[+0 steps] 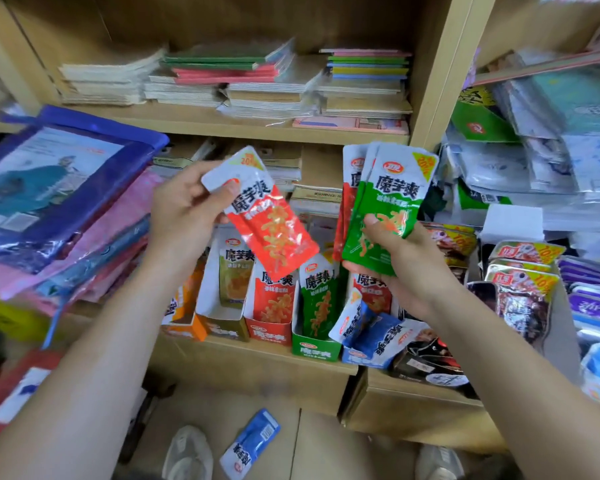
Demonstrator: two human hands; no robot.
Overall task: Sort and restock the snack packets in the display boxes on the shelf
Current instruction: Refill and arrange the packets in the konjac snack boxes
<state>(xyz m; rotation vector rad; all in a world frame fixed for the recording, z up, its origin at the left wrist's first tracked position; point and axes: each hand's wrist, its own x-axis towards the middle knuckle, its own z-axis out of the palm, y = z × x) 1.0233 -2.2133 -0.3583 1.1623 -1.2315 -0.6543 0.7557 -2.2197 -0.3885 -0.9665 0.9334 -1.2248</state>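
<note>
**Hands split red from green over boxes**

Left hand (184, 209) pinches one red packet (271, 223) by its top corner, held apart from the rest, probably bound for the red box (269, 332) below. Right hand (399, 271) grips a fanned stack (357, 168), green packet (385, 209) foremost, likely awaiting sorting. Blue packet (250, 441) lies on the floor, unsorted.

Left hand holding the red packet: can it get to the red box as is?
Probably yes. The left hand holds the red packet right over the red box, whose top is open; nothing sits between them.
</note>
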